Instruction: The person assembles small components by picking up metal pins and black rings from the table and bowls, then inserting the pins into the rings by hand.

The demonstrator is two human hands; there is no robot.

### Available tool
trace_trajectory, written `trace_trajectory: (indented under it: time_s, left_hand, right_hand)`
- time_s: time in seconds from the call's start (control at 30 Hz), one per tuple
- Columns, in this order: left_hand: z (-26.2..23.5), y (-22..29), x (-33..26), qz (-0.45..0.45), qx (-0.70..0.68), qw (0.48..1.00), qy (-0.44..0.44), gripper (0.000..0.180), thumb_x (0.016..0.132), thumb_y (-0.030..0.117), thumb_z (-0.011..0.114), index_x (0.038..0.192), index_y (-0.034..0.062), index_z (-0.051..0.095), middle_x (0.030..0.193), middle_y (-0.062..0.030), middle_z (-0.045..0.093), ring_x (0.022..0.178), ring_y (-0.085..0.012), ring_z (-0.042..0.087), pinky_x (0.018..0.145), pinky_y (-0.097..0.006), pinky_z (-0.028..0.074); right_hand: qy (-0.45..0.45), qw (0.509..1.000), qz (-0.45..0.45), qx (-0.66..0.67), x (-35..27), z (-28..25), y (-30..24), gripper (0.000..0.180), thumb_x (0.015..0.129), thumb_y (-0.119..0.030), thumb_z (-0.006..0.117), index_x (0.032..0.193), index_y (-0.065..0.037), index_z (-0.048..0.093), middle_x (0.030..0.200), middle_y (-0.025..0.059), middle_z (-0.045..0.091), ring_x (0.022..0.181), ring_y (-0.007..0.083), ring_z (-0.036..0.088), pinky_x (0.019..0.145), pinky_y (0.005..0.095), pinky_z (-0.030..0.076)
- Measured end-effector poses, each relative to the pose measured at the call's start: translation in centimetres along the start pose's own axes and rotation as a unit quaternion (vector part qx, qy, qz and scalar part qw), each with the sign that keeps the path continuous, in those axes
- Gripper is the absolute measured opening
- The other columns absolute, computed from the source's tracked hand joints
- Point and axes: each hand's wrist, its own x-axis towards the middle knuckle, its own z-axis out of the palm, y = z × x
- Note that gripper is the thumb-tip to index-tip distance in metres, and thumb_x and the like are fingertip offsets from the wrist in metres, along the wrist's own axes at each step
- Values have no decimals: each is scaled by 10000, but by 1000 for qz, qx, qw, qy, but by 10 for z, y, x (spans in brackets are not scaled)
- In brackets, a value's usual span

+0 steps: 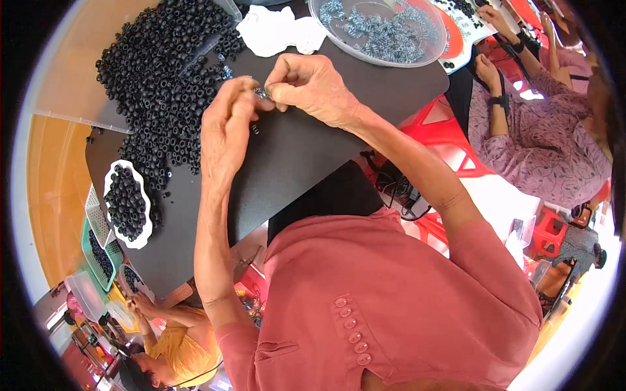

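My left hand (227,124) and my right hand (312,88) meet over the dark table, fingers of both curled into a pinch. Between their fingertips shows a small clump of silvery metal springs (262,94), partly covered by the fingers. One loose spring (255,130) lies on the table just below. To the left of my left hand spreads a big heap of black ring-shaped parts (163,72). Beyond my right hand, a clear round tub (355,55) holds many bluish-silver springs.
A crumpled white cloth (270,29) lies at the back. A white scalloped dish (145,225) of black parts stands at the left edge, with a green basket (111,277) past it. People work at the right and lower left. Red stools (450,140) stand beside the table (293,176).
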Motion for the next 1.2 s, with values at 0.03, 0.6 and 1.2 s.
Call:
trace_trajectory:
  time_s: [0.03, 0.6, 1.2]
  left_hand:
    - [1, -2, -2, 0, 1, 1000, 1, 199, 948, 149, 494, 987, -15, 600, 787, -73, 654, 652, -123, 560, 666, -256, 460]
    - [-6, -10, -4, 55, -11, 996, -71, 153, 949, 111, 525, 1004, 0, 614, 768, -51, 664, 697, -106, 578, 653, -243, 459]
    - [5, -10, -10, 121, 133, 983, 32, 127, 935, 77, 541, 1020, 8, 606, 730, -78, 635, 689, -127, 595, 609, -275, 467]
  right_hand:
    - [4, 1000, 5, 1, 1, 1, 1, 33, 823, -26, 596, 806, 0, 606, 726, 17, 607, 655, 70, 566, 617, 219, 467]
    - [-7, 998, -62, -26, -4, 5, -4, 18, 828, 13, 586, 815, 3, 593, 728, 6, 606, 678, 40, 554, 610, 196, 452]
    - [1, 996, -47, -81, -1, 4, 1, 125, 844, -20, 595, 960, 13, 626, 828, 19, 646, 729, 50, 581, 654, 205, 484]
